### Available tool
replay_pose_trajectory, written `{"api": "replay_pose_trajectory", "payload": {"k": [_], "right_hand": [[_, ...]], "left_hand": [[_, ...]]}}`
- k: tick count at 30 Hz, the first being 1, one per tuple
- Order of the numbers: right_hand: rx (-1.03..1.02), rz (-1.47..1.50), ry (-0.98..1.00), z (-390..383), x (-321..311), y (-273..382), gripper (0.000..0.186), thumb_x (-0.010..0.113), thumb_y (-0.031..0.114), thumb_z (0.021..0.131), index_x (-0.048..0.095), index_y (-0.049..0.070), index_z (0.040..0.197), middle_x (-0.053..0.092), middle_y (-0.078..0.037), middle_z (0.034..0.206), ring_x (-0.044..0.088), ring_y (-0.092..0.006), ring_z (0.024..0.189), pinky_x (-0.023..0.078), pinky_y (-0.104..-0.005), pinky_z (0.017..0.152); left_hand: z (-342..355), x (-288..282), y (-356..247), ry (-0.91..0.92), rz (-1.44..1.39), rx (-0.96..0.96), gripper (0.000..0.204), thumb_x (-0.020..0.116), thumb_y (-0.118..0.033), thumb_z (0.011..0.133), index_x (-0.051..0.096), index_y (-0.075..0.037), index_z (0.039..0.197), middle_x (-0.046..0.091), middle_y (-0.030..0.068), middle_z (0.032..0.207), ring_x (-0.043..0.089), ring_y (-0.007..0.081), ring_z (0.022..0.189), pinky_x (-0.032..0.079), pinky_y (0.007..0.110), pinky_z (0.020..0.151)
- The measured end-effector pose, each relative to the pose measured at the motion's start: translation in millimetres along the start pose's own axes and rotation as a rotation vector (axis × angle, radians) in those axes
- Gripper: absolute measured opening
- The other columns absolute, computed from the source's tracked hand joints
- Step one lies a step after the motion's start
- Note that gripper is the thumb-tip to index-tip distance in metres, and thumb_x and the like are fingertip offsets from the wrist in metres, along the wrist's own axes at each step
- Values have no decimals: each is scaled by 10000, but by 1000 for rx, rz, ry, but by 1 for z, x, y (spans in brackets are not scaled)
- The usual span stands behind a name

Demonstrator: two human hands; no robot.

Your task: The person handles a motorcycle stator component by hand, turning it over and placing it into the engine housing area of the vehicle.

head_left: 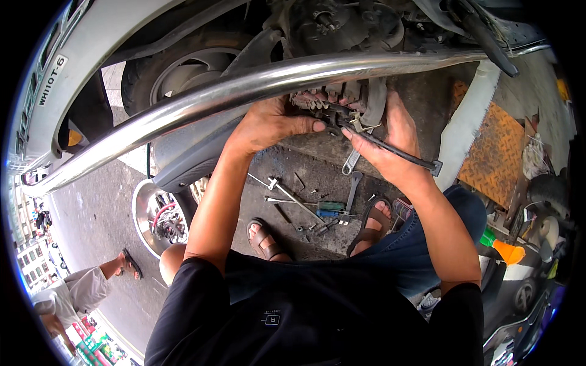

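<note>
In front of me hangs the underside of a scooter, with a dark, greasy finned engine part (pixel 329 105) below its chrome bar (pixel 256 82). My left hand (pixel 268 125) curls round the left of this part, thumb stretched along its front; what its fingers grip is partly hidden. My right hand (pixel 394 143) is at the part's right side, fingers behind it. Across its thumb runs a black strip (pixel 390 148) with a squarish end by the wrist; the thumb tip presses near its inner end. Both hands are smudged with grease.
Below lie a wrench (pixel 353 190), a green-handled screwdriver (pixel 331 205), a T-handled tool (pixel 293 194) and small parts. At left stands a metal bowl (pixel 145 210) of parts. A rusty orange plate (pixel 491 155) and orange funnel (pixel 510 251) are at right. Another person's leg (pixel 91 283) shows lower left.
</note>
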State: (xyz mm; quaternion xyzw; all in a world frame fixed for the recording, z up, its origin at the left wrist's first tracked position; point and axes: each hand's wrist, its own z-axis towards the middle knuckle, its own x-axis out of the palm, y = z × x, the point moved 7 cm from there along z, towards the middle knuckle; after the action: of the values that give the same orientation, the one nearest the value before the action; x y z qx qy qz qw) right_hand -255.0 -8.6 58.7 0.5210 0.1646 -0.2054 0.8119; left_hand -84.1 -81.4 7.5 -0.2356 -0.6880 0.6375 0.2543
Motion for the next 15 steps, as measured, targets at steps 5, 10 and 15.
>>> {"api": "replay_pose_trajectory", "payload": {"k": [5, 10, 15], "right_hand": [[-66, -29, -36, 3, 3, 6, 592, 797, 126, 720, 493, -19, 1207, 548, -207, 1138, 568, -396, 1047, 476, -426, 892], [108, 25, -27, 2, 16, -2, 703, 803, 143, 709, 416, -12, 1275, 510, -213, 1159, 540, -390, 1093, 448, -440, 936], [154, -33, -79, 2, 22, 2, 703, 802, 126, 701, 418, -18, 1272, 512, -219, 1159, 539, -392, 1092, 456, -438, 931]], "left_hand": [[-1, -1, -4, -27, -24, 12, 813, 815, 39, 711, 404, -34, 1409, 638, 121, 1173, 602, 222, 1104, 480, 371, 983], [-1, -1, -2, -70, -58, 6, 813, 799, 62, 719, 377, -22, 1409, 627, 128, 1180, 595, 221, 1118, 507, 367, 960], [-6, 1, -9, -102, -58, 122, 820, 798, 76, 712, 376, -36, 1407, 597, 111, 1219, 582, 219, 1125, 511, 365, 960]]}}
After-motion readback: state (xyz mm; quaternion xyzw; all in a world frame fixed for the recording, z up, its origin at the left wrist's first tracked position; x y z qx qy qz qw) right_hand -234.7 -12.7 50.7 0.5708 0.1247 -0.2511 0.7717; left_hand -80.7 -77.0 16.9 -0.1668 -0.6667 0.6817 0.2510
